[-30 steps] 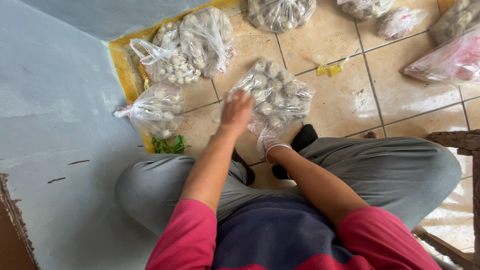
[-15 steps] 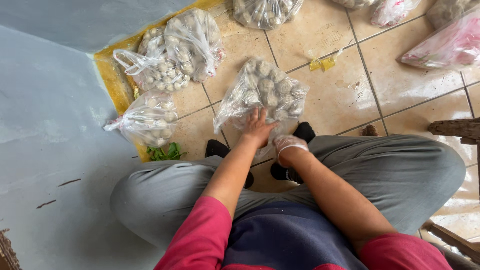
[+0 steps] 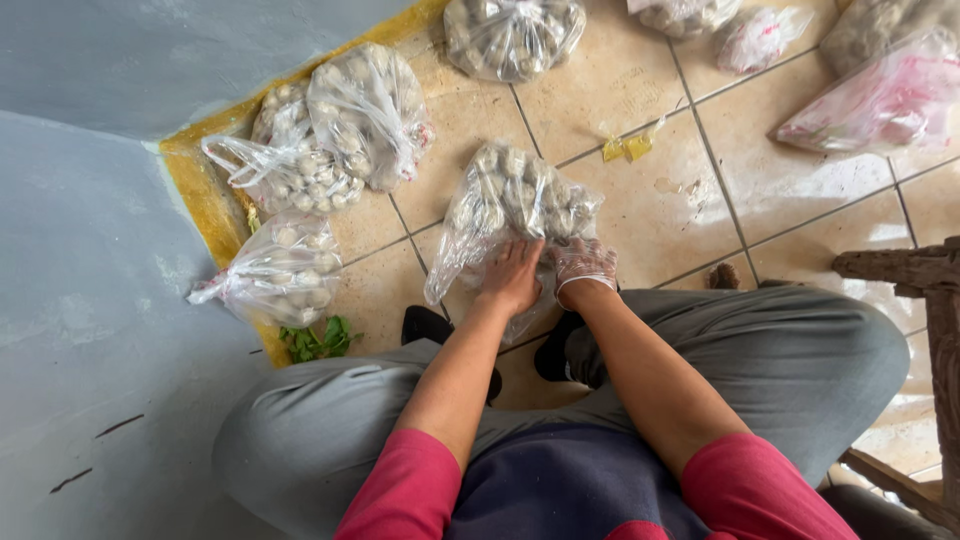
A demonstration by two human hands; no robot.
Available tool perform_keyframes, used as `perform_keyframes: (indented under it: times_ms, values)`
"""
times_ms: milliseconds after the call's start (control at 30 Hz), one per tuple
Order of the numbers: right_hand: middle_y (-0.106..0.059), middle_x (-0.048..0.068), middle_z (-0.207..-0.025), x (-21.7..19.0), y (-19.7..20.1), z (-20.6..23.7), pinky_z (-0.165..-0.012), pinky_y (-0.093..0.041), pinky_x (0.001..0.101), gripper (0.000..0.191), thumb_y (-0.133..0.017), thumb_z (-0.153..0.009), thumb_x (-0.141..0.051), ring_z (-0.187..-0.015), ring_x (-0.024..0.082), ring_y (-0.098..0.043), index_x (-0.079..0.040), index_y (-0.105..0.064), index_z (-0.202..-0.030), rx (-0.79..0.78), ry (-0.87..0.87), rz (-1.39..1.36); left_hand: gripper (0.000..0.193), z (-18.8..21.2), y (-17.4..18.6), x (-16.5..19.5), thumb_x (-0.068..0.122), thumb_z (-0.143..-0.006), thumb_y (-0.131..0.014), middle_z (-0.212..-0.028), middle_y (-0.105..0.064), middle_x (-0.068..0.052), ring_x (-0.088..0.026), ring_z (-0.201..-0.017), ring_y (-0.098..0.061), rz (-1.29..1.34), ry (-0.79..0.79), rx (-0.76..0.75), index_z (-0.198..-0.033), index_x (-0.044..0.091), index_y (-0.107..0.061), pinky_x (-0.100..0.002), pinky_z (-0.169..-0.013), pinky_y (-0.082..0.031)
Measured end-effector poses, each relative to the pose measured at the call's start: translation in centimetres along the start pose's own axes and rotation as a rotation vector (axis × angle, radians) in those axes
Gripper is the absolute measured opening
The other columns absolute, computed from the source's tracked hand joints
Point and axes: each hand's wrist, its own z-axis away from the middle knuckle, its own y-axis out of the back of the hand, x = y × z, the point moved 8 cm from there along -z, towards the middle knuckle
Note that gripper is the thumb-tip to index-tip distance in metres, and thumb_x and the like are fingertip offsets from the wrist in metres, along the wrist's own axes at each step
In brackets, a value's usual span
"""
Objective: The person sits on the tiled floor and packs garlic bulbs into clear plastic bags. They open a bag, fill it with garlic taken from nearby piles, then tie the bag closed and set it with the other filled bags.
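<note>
- Clear plastic film covers the right hand (image 3: pixel 585 265) like a thin glove; its fingers are curled down onto the near end of the clear bag of pale round balls (image 3: pixel 515 205), though whether they pinch the plastic cannot be told.
- Bare, the left hand (image 3: pixel 512 275) lies just beside it, fingers together and pressed flat on the same end of the bag.
- That bag rests on the tiled floor (image 3: pixel 790 190) directly in front of the person's knees, between the dark shoes (image 3: pixel 425 325).
- Further out, three more filled bags (image 3: pixel 330 140) sit bunched by the grey wall (image 3: pixel 90 300), with green leaves (image 3: pixel 315 342) below the nearest.
- Risk, as I judge it: the film looks thin and packed full, so a hard press or tug at this end could split it and send balls rolling across the tiles.
</note>
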Motion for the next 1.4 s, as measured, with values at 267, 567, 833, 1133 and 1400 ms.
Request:
perform_keyframes:
  times_ms: [267, 567, 833, 1133, 1400]
  values:
    - [-0.049, 0.007, -0.149, 1.4, 3.5, -4.9, -0.109, -0.039, 0.0527, 0.044, -0.061, -0.092, -0.027, -0.138, 0.034, -0.043, -0.033, -0.063, -0.136, 0.201, 0.17, 0.051, 0.063, 0.5, 0.8, 0.9, 0.025, -0.092, -0.063, -0.165, -0.023, -0.016, -0.04, -0.154, -0.016, -0.043, 0.057, -0.055, -0.152, 0.028, -0.044, -0.068, -0.116, -0.024]
    - [-0.048, 0.01, -0.149, -3.9, 5.2, -5.9, -0.11, -0.03, 0.0596, 0.052, -0.064, -0.086, -0.047, -0.139, 0.042, -0.036, -0.031, -0.063, -0.136, 0.38, 0.436, 0.098, 0.069, -0.7, 2.7, -3.1, 0.02, -0.088, -0.059, -0.151, -0.052, -0.02, -0.042, -0.133, -0.055, 0.506, 0.183, 0.41, -0.153, 0.004, -0.04, -0.05, -0.111, -0.045]
    - [-0.047, 0.009, -0.151, -3.4, 5.9, -7.3, -0.117, -0.029, 0.0548, 0.045, -0.06, -0.09, -0.046, -0.143, 0.037, -0.035, -0.029, -0.064, -0.131, 0.392, 0.352, 0.079, 0.081, -2.4, 2.2, -2.2, 0.021, -0.087, -0.062, -0.16, -0.04, -0.019, -0.035, -0.146, -0.042, 0.392, 0.081, 0.266, -0.16, 0.008, -0.028, -0.046, -0.118, -0.036]
    - [-0.05, 0.01, -0.151, -5.6, 7.4, -8.9, -0.112, -0.038, 0.0532, 0.045, -0.056, -0.096, -0.033, -0.14, 0.036, -0.044, -0.024, -0.058, -0.139, 0.38, 0.466, 0.173, 0.086, -2.6, 1.2, -2.7, 0.027, -0.089, -0.063, -0.166, -0.03, -0.01, -0.031, -0.15, -0.032, 0.41, 0.172, 0.098, -0.162, 0.015, -0.02, -0.053, -0.119, -0.031]
    - [-0.052, 0.013, -0.146, -9.4, 9.9, -13.3, -0.107, -0.045, 0.045, 0.052, -0.053, -0.096, -0.013, -0.132, 0.035, -0.05, -0.021, -0.051, -0.147, 0.259, 0.449, 0.069, 0.083, -3.1, 0.1, -3.0, 0.028, -0.09, -0.059, -0.166, -0.03, -0.008, -0.027, -0.15, -0.033, 0.406, 0.157, 0.116, -0.163, 0.016, -0.019, -0.051, -0.119, -0.032]
